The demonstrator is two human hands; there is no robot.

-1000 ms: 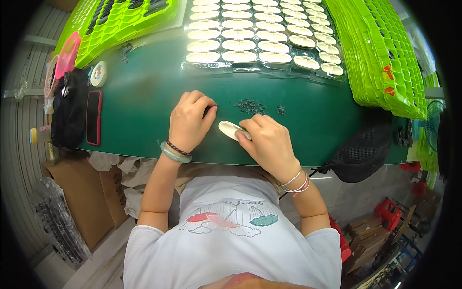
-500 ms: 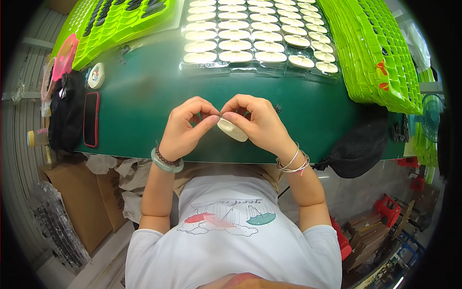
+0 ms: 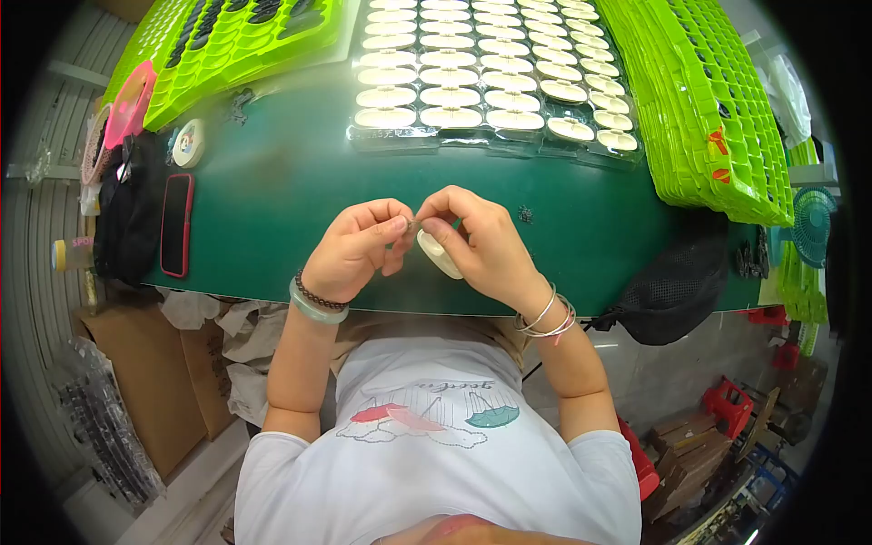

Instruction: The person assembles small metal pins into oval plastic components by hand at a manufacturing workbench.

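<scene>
My right hand (image 3: 480, 243) is closed around a cream oval shell piece (image 3: 438, 255), which hangs tilted below its thumb and fingers. Just left of it, my left hand (image 3: 357, 248) pinches with thumb and forefinger. A tiny dark part (image 3: 413, 225) shows between the fingertips of both hands, too small to name. Both hands hover over the front of the green tabletop (image 3: 272, 209). Beyond them, clear plastic trays (image 3: 454, 138) hold rows of similar cream shells (image 3: 451, 95). A little heap of tiny dark parts (image 3: 526, 214) lies right of my right hand.
Green honeycomb trays (image 3: 245, 54) with black pieces sit at the far left; a tall green tray stack (image 3: 718, 118) stands at the right. On the left lie a red-edged phone (image 3: 176, 225), a round white case (image 3: 188, 143) and a pink fan (image 3: 133, 102). A black mesh bag (image 3: 668, 282) overhangs the front edge.
My left fingers have drawn slightly away from the shell and curled differently. The shell now hangs more steeply in my right hand. The whole view has shifted a little.
</scene>
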